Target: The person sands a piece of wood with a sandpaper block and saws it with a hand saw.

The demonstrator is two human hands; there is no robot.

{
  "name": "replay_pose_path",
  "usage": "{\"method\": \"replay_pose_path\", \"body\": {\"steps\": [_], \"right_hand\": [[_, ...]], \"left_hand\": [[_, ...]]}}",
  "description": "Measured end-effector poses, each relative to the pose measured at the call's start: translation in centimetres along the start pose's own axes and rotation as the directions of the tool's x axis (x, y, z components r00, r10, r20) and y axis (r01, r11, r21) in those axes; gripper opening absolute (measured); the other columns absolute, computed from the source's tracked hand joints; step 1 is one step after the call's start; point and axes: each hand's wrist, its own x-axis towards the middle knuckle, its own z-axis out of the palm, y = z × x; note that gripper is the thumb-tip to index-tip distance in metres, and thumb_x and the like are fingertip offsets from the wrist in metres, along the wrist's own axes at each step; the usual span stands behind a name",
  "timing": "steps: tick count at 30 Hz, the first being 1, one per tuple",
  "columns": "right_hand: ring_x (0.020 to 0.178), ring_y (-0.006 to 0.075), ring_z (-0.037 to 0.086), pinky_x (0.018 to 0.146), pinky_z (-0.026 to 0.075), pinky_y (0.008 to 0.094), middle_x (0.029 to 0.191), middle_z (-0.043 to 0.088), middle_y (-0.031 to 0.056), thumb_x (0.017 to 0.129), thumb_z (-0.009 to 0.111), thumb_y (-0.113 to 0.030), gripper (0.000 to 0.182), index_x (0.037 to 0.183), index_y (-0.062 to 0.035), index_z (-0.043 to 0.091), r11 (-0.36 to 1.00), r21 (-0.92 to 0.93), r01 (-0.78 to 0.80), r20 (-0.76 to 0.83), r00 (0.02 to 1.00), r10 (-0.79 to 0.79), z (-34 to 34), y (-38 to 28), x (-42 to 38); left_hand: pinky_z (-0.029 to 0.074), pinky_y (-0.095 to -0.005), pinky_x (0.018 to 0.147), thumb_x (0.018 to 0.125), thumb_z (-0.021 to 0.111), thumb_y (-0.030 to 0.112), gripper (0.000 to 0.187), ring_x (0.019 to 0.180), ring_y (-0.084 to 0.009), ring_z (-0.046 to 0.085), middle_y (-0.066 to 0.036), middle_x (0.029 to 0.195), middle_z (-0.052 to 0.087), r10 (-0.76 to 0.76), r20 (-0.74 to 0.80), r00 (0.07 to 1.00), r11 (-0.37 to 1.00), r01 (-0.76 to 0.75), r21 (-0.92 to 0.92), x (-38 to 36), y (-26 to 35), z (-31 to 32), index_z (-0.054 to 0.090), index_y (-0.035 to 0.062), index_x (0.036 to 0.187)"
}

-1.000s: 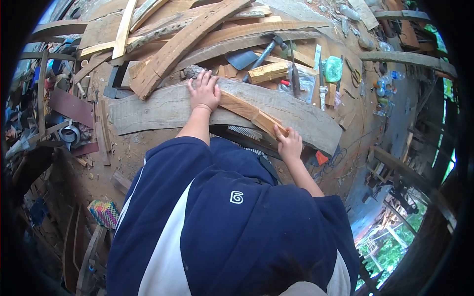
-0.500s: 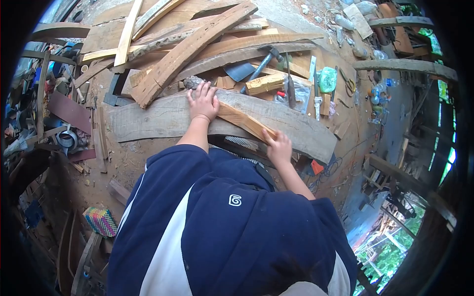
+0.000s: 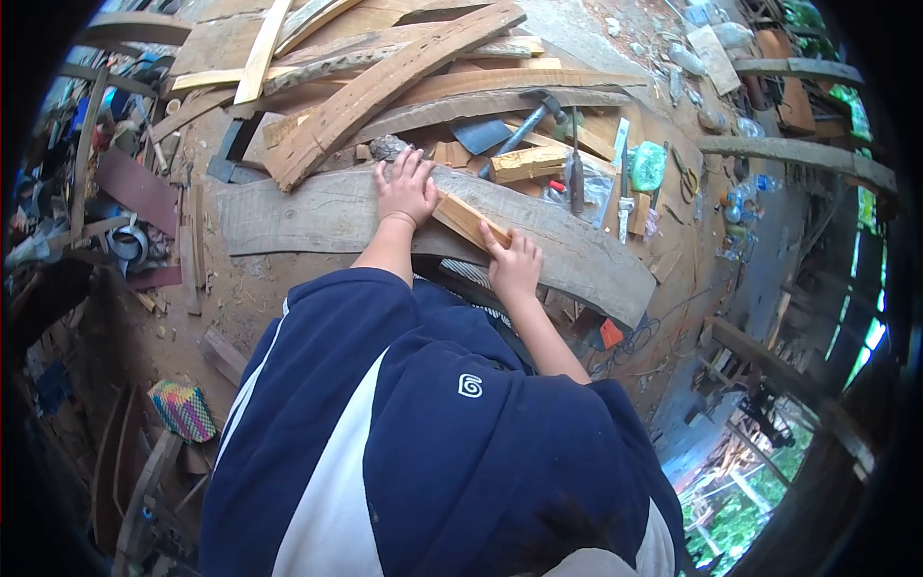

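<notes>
A wide, grey curved plank (image 3: 308, 213) lies across in front of me. On it rests a short, light wooden piece (image 3: 461, 216), slanting down to the right. My left hand (image 3: 406, 195) lies with fingers spread at the upper left end of this piece, its fingertips over the plank's far edge. My right hand (image 3: 514, 264) grips the piece near its lower right end, thumb and fingers on it. Just beyond the plank are a hammer (image 3: 522, 128), a yellowish wood block (image 3: 529, 163) and a dark pointed tool (image 3: 577, 183).
Long boards (image 3: 385, 96) are piled beyond the plank. A green plastic bag (image 3: 649, 165) and scissors (image 3: 686, 181) lie to the right. A roll of tape (image 3: 128, 247) and a woven colourful basket (image 3: 183, 411) are on the left. An orange piece (image 3: 611, 334) sits near the plank's right end.
My right hand has moved left along the light piece, closer to my left hand. The whole view has shifted slightly. My left hand stays at the piece's upper end.
</notes>
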Motion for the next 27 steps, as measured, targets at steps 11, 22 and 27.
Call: {"method": "replay_pose_path", "body": {"steps": [11, 22, 27], "right_hand": [[0.104, 0.0322, 0.054, 0.088, 0.044, 0.046, 0.116, 0.055, 0.0121, 0.072, 0.065, -0.01, 0.08, 0.143, -0.0416, 0.05, 0.996, -0.081, -0.029, 0.102, 0.994, 0.037, 0.2, 7.4, -7.6], [0.104, 0.0317, 0.056, 0.086, 0.044, 0.0449, 0.116, 0.056, 0.0121, 0.076, 0.068, -0.014, 0.076, 0.144, -0.0424, 0.048, 0.999, -0.029, 0.014, -0.011, 1.0, -0.014, 1.3, 0.3, -0.3], [0.102, 0.0315, 0.057, 0.084, 0.045, 0.045, 0.115, 0.057, 0.0121, 0.076, 0.068, -0.014, 0.077, 0.145, -0.0418, 0.048, 0.997, -0.067, -0.032, 0.065, 0.997, 0.036, 1.4, 5.7, -7.1]], "left_hand": [[0.013, -0.0532, 0.116, 0.087, 0.051, 0.034, 0.038, 0.144, -0.0136, 0.031, 0.003, 0.146, 0.048, -0.042, -0.003, 0.999, 0.999, 0.042, -0.021, -0.3, -0.1, 0.3, 0.064, 0.0242, 0.122], [0.014, -0.0538, 0.117, 0.089, 0.051, 0.034, 0.038, 0.143, -0.0142, 0.032, 0.002, 0.147, 0.048, -0.029, -0.001, 1.0, 0.999, 0.029, -0.035, -0.3, -0.2, 0.4, 0.062, 0.0252, 0.124], [0.014, -0.0539, 0.116, 0.089, 0.051, 0.033, 0.037, 0.143, -0.0143, 0.033, 0.002, 0.146, 0.049, -0.048, -0.003, 0.999, 0.998, 0.048, -0.048, -0.4, 0.0, 0.1, 0.063, 0.0239, 0.123]]}}
